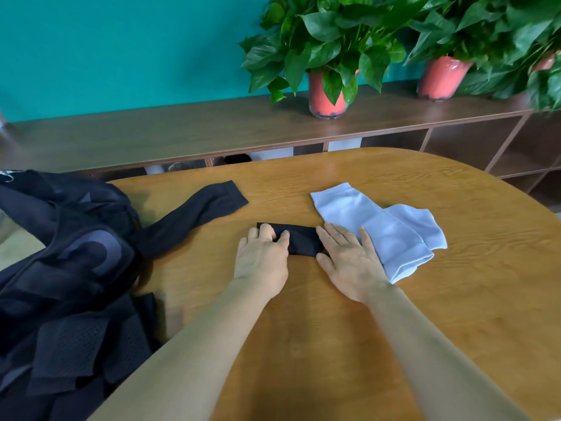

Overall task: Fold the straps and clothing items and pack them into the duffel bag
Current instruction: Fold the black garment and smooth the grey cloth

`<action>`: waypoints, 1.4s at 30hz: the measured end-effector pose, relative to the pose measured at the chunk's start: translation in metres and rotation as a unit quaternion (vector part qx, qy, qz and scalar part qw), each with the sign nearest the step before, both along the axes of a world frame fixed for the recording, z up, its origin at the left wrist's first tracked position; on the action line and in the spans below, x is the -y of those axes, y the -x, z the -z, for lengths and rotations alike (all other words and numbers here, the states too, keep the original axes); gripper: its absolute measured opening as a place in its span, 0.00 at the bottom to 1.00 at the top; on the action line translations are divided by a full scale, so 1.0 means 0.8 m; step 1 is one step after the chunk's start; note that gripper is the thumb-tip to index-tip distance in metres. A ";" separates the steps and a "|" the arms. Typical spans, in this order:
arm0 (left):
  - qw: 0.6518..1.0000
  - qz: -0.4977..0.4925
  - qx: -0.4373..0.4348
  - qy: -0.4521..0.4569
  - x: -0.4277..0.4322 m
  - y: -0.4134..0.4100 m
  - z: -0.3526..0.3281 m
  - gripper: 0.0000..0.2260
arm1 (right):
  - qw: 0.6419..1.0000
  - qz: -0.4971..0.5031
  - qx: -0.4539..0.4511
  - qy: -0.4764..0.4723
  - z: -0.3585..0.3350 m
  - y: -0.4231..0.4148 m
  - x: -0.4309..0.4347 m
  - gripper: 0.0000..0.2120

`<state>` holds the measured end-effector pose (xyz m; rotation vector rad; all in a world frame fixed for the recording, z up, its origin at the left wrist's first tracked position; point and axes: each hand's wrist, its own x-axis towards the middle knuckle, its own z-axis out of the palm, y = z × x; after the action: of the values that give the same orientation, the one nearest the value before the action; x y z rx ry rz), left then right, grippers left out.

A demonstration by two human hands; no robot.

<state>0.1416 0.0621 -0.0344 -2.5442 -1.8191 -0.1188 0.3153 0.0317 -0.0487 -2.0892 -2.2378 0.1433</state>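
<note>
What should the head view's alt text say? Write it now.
Two bare hands hold a black cloth on a wooden table: the left hand pinches one end, the right hand lies flat on the other, beside a pale blue garment. A black duffel bag sits at left.

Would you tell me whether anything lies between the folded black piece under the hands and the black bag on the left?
Mostly bare table lies between the folded black piece and the duffel bag. Only the unfolded black sock comes near: it stretches back and right from the bag's edge, just behind the direct line.
</note>
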 end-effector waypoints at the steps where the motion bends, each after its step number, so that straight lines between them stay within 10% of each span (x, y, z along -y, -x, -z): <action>1: 1.000 -0.008 0.000 0.001 -0.003 -0.004 0.001 0.24 | 1.000 0.006 0.010 -0.002 0.001 -0.002 0.000 0.26; 15: 0.994 0.039 0.101 0.003 0.002 0.028 -0.022 0.23 | 0.996 0.056 0.007 -0.071 -0.020 0.011 0.001 0.25; 25: 0.978 -0.166 -0.053 0.114 -0.039 0.167 -0.042 0.25 | 0.990 -0.073 -0.033 -0.113 -0.043 0.123 -0.023 0.25; 42: 0.977 -0.070 -0.057 0.195 0.017 0.122 -0.055 0.16 | 0.994 -0.088 -0.009 -0.062 -0.049 0.146 -0.006 0.24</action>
<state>0.0444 0.0488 0.0095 -2.5711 -2.1466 0.4179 0.1984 0.0368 -0.0093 -1.8232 -2.3528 0.0317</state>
